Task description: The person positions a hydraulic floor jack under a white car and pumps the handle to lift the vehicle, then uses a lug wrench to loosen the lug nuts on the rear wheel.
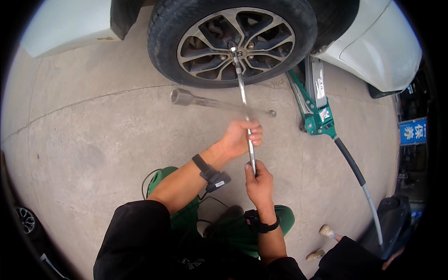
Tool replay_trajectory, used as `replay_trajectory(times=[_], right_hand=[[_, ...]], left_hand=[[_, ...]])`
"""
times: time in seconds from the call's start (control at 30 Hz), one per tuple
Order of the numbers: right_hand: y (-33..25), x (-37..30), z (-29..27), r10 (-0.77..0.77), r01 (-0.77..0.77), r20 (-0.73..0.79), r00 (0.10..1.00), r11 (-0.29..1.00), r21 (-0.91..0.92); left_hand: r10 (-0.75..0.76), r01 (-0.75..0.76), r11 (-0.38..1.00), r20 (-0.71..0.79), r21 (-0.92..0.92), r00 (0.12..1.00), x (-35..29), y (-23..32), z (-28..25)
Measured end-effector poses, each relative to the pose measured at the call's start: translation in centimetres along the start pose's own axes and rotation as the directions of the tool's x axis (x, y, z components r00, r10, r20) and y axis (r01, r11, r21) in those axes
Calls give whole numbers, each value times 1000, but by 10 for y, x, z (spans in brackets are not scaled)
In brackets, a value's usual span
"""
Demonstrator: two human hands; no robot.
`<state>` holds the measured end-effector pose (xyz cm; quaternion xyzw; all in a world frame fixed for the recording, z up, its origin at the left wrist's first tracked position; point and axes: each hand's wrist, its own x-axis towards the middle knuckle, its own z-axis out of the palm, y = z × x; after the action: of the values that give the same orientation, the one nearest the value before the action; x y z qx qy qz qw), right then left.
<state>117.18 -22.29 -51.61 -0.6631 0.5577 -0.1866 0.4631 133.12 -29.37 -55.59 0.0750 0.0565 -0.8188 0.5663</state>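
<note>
A chrome four-way lug wrench (241, 86) runs from the wheel (163, 51) down toward me. Its far end sits on a lug nut beside the hub cap, hidden by the socket. The crossbar is smeared by motion, with a large socket at its left end and a smaller end at its right. My left hand (237, 138) is closed loosely around the shaft just on the near side of the crossbar, its fingers curled over. My right hand (259, 185) grips the near end of the same shaft, thumb along the top.
A green floor jack (318, 120) stands right of the wheel, its long handle (351, 163) slanting toward the lower right. White body panels (382, 46) flank the wheel. Another person's feet (326, 230) show at lower right, near a dark bin-like object. Another wheel (28, 219) is at far left.
</note>
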Motion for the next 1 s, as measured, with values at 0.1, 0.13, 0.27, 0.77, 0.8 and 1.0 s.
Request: replay_trajectory(times=[0.1, 0.13, 0.27, 0.77, 0.8, 1.0], right_hand=[[0, -5, 2, -124, 93, -141, 982, 974, -205], [-1, -7, 0, -111, 82, -158, 981, 981, -175], [-4, -4, -18, 352, -477, 431, 831, 53, 877], [10, -4, -11, 190, -355, 303, 934, 396, 847], [21, -4, -12, 85, -509, 509, 857, -18, 860], [-1, -10, -19, 153, -530, 514, 844, 389, 754]], left_hand=[[25, -25, 1000, -15, -4, 1000, 5, -3, -1], [33, -33, 999, -11, -8, 999, 7, -5, -1], [38, -34, 996, 40, -87, 998, 11, -2, -4], [13, -13, 1000, -19, 4, 1000, 13, -8, 1], [6, -6, 1000, 9, -15, 1000, 13, -9, 2], [-16, 15, 999, -10, -30, 1000, 8, -6, 5]])
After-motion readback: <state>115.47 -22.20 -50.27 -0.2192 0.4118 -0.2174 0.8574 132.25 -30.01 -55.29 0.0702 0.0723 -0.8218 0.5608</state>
